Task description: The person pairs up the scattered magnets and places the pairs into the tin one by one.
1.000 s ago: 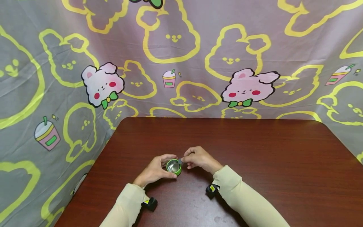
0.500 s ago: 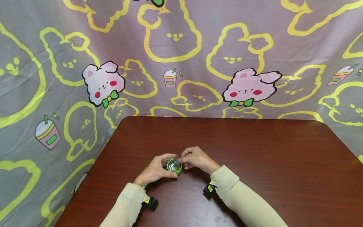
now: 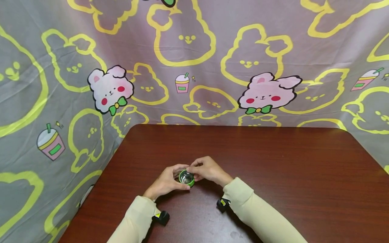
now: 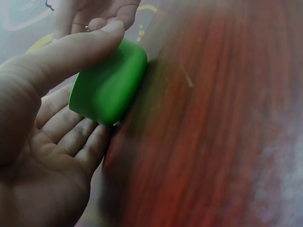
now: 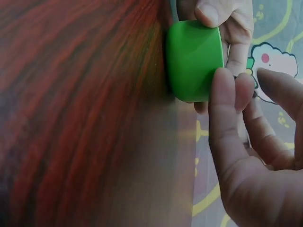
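Observation:
A small round green bowl (image 3: 186,178) with a shiny metallic inside stands upright on the table in the head view. My left hand (image 3: 165,182) grips it from the left, thumb on the near side and fingers around the far side. In the left wrist view the thumb lies across the bowl's green wall (image 4: 111,85). My right hand (image 3: 209,170) is at the bowl's right, its fingertips over the rim. The right wrist view shows bent fingers (image 5: 222,90) close to the bowl's edge. Whether anything is between these fingertips is hidden.
The dark red-brown wooden table (image 3: 273,162) stretches beyond and to the right of the hands. Behind it and along the left hangs a grey curtain (image 3: 209,50) printed with rabbits and drink cups. Small black wrist cameras (image 3: 162,218) sit under the cuffs.
My right hand has moved left until its fingertips are over the bowl's rim. The small grey thing seen earlier at those fingertips no longer shows there. My left hand keeps its grip.

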